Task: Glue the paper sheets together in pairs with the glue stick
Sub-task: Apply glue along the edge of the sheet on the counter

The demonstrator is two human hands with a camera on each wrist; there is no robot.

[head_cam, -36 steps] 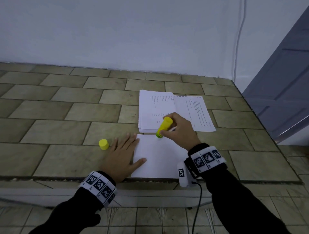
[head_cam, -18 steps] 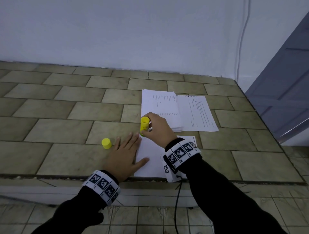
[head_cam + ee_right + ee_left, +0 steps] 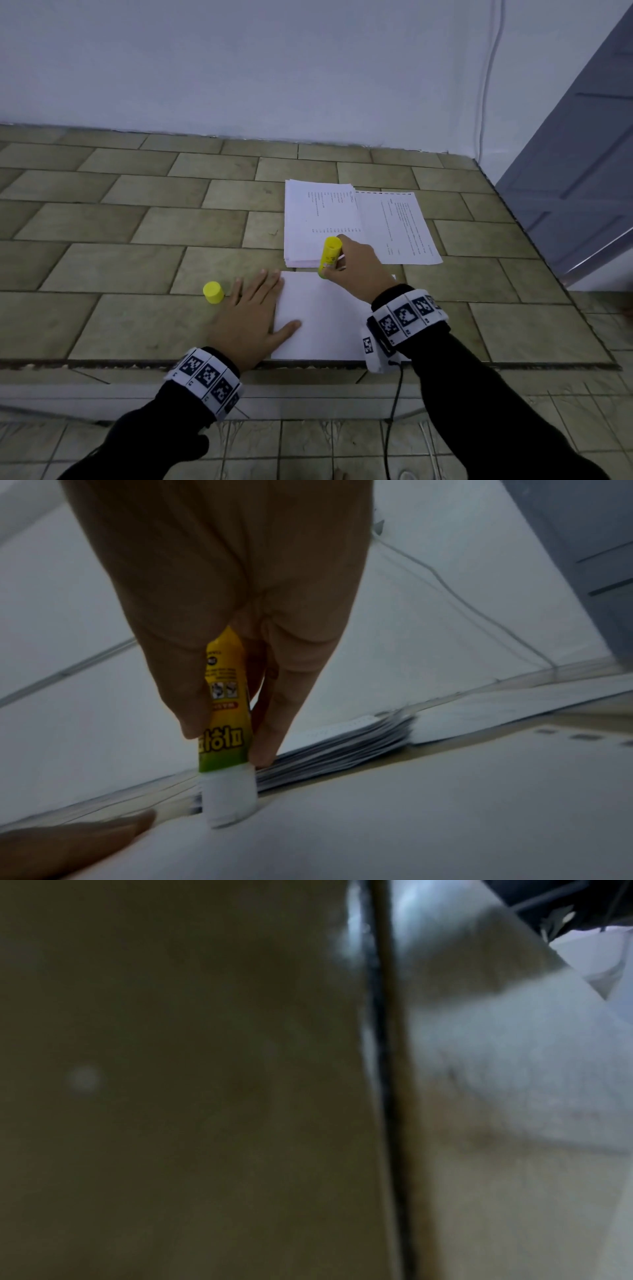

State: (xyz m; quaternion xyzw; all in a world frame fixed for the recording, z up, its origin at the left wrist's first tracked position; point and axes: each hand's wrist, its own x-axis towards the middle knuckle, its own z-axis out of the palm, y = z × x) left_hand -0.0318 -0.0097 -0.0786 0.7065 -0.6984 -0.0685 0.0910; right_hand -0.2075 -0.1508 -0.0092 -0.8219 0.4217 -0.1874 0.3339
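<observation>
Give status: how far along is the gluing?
Early. Done: cap off, standing on the counter. In hand: left hand flat on the blank sheet; right hand holds the glue stick on its far edge. Left: the stack behind.

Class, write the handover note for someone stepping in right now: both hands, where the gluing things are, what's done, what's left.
Left hand: flat, pressing the blank sheet's left edge.
Right hand: grips the uncapped glue stick, tip on the sheet's far edge.
Cap: stands left of the left hand.
Paper stack and a single printed sheet lie beyond.
Done: cap off, gluing underway.
Left: finish gluing, add a partner sheet, repeat.
</observation>
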